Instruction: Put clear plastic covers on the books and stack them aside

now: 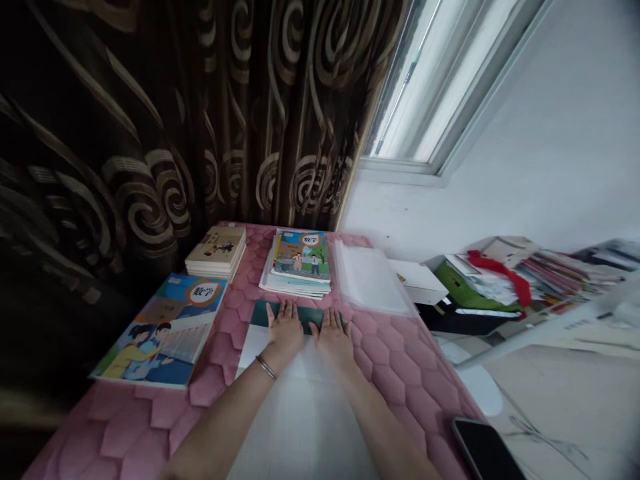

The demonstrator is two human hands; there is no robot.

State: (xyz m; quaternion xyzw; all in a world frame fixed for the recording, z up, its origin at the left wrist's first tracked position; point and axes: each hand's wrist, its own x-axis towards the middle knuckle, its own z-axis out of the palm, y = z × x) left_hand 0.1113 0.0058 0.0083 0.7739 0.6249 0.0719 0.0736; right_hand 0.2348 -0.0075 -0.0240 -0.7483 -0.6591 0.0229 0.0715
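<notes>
Both my hands lie flat side by side on a dark green book (260,312) that sits at the far end of a large white sheet (300,413) on the pink quilted table (395,360). My left hand (285,328), with a bracelet at the wrist, has its fingers stretched out over the green cover. Just to its right, my right hand (333,331) presses down the same way, fingers apart. Neither hand grips anything.
A blue textbook (165,330) lies at the left, a beige stack of books (217,250) behind it, and a stack of colourful textbooks (299,261) beyond my hands. Clear plastic sleeves (370,280) lie at the right. A phone (485,450) rests near the table's right edge. Cluttered papers (525,273) stand further right.
</notes>
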